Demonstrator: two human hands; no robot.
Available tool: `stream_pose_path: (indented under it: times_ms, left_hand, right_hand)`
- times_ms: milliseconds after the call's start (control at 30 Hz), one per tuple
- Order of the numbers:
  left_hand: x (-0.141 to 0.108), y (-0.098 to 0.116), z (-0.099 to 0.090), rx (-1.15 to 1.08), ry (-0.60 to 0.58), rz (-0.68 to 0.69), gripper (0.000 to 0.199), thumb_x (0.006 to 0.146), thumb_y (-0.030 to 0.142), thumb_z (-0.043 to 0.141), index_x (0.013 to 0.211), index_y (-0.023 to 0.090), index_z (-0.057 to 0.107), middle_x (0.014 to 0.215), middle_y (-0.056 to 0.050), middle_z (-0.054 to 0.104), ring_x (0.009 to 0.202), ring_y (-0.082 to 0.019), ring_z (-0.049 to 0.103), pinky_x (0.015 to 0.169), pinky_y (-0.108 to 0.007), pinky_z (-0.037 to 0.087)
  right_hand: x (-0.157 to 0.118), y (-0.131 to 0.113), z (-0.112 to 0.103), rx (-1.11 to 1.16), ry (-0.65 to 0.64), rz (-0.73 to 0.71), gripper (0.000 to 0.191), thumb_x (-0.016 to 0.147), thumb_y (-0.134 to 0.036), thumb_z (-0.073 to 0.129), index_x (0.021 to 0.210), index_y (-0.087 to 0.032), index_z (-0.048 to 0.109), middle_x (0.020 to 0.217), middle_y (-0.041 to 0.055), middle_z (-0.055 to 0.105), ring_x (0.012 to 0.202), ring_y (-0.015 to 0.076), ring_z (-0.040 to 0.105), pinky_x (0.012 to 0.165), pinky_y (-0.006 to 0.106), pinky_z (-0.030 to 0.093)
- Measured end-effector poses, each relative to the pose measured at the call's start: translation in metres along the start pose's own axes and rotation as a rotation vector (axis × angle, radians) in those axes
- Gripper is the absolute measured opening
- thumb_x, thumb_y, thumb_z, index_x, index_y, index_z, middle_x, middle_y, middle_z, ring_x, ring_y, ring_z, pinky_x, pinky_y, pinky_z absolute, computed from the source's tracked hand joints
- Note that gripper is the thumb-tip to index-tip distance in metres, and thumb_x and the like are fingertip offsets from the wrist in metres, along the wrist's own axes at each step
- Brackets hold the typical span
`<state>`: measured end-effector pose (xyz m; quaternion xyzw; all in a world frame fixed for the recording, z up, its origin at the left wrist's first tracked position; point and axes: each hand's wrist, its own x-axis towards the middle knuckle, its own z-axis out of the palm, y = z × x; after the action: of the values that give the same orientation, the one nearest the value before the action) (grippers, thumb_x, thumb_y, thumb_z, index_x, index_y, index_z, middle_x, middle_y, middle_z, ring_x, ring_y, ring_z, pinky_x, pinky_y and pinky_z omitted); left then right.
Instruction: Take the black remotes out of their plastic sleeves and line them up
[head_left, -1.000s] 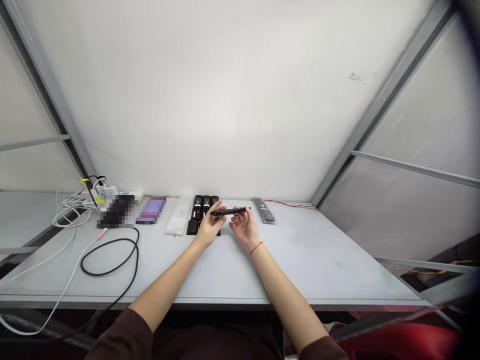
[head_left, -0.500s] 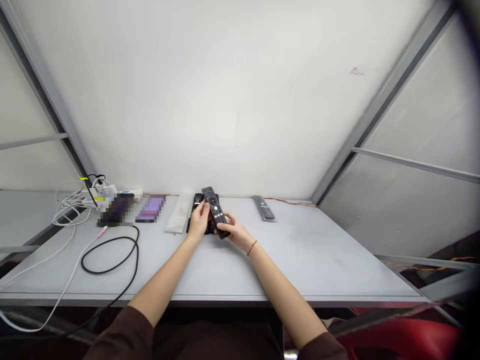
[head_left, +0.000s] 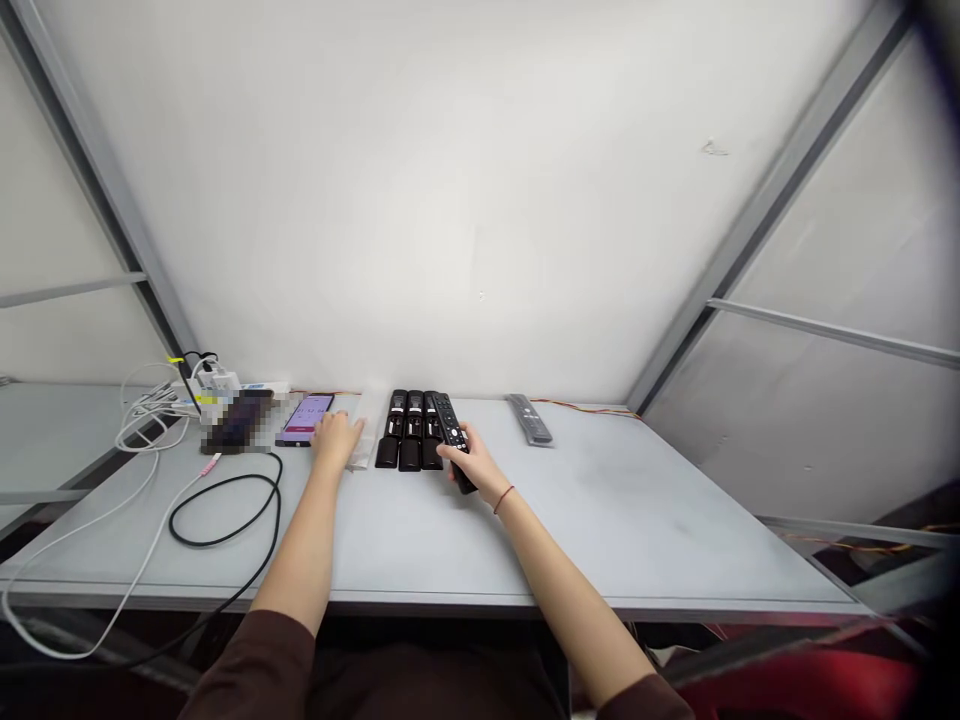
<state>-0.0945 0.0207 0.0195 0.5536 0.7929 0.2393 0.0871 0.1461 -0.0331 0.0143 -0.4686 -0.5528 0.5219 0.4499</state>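
Note:
A black remote control [head_left: 453, 428] lies in the grip of my right hand [head_left: 477, 467], buttons facing up, its lower end in my fingers. Just left of it, three black remote controls [head_left: 412, 428] lie side by side with their backs up and battery compartments uncovered. My left hand [head_left: 337, 438] is over the gap between a phone [head_left: 305, 420] and some clear plastic bags [head_left: 364, 450], its fingers spread. Its fingertips overlap the phone's right edge and the bags; whether they touch either is unclear. The phone's screen is lit purple.
A remote control in a clear sleeve [head_left: 529, 420] lies to the right. At left are a blurred dark device [head_left: 238, 422], a power strip with tangled white cables [head_left: 150, 405] and a looped black cable [head_left: 225, 542]. A white wall panel [head_left: 480, 200] stands behind the table [head_left: 585, 540].
My left hand has let go of the remote control and moved left to the bags and phone. My right hand keeps the remote control, shifted slightly right and lower, uncovering the three beside it.

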Motion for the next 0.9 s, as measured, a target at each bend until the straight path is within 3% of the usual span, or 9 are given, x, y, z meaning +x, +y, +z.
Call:
stream_pose_path:
  times_ms: [67, 167, 267, 367, 500, 900]
  left_hand:
    - [0.006, -0.009, 0.002, -0.034, -0.082, -0.031, 0.035, 0.075, 0.039, 0.054, 0.102, 0.018, 0.063, 0.113, -0.017, 0.061, 0.106, -0.034, 0.054, 0.083, -0.042, 0.040]
    - [0.011, -0.012, 0.005, -0.176, -0.065, -0.029, 0.014, 0.072, 0.030, 0.056, 0.081, 0.020, 0.062, 0.096, -0.011, 0.066, 0.097, -0.029, 0.058, 0.078, -0.035, 0.041]
    - [0.013, -0.006, 0.005, -0.554, -0.015, -0.085, 0.008, 0.068, 0.026, 0.058, 0.069, 0.019, 0.054, 0.075, -0.006, 0.063, 0.080, -0.022, 0.060, 0.066, -0.029, 0.042]
    - [0.012, 0.002, 0.004, -0.853, -0.035, -0.164, 0.009, 0.071, 0.027, 0.053, 0.074, 0.020, 0.048, 0.057, 0.001, 0.050, 0.055, -0.014, 0.053, 0.052, -0.022, 0.039]
    - [0.005, 0.011, 0.003, -0.963, -0.095, -0.171, 0.011, 0.072, 0.028, 0.050, 0.073, 0.019, 0.044, 0.051, 0.007, 0.041, 0.042, -0.007, 0.042, 0.044, -0.018, 0.036]
    - [-0.005, 0.022, 0.010, -1.037, -0.140, -0.095, 0.014, 0.071, 0.030, 0.054, 0.076, 0.018, 0.047, 0.055, 0.006, 0.043, 0.045, -0.006, 0.041, 0.044, -0.018, 0.034]
  right_hand:
    - [0.000, -0.001, 0.000, -0.024, -0.048, -0.020, 0.042, 0.070, -0.031, 0.063, 0.105, -0.023, 0.042, 0.068, -0.0058, 0.054, 0.042, 0.0098, 0.052, 0.041, 0.022, 0.040]
    - [-0.002, -0.003, 0.001, -0.076, -0.126, -0.062, 0.038, 0.070, -0.027, 0.062, 0.105, -0.022, 0.048, 0.075, -0.0035, 0.055, 0.046, 0.0086, 0.053, 0.047, 0.023, 0.044]
    - [-0.005, -0.004, 0.001, -0.172, -0.240, -0.097, 0.041, 0.068, -0.023, 0.061, 0.109, -0.021, 0.053, 0.089, 0.0013, 0.059, 0.052, 0.0086, 0.053, 0.051, 0.024, 0.045]
    - [-0.007, -0.004, 0.002, -0.300, -0.346, -0.175, 0.047, 0.066, -0.022, 0.064, 0.112, -0.021, 0.056, 0.105, 0.0048, 0.060, 0.067, 0.0137, 0.058, 0.061, 0.027, 0.049]
    - [-0.008, 0.000, 0.004, -0.440, -0.400, -0.285, 0.052, 0.064, -0.022, 0.067, 0.116, -0.020, 0.059, 0.107, 0.0047, 0.064, 0.092, 0.0219, 0.059, 0.079, 0.033, 0.047]
    - [-0.007, -0.002, 0.003, -0.516, -0.353, -0.295, 0.052, 0.066, -0.023, 0.065, 0.117, -0.018, 0.059, 0.106, 0.0049, 0.065, 0.091, 0.0220, 0.059, 0.081, 0.033, 0.045]
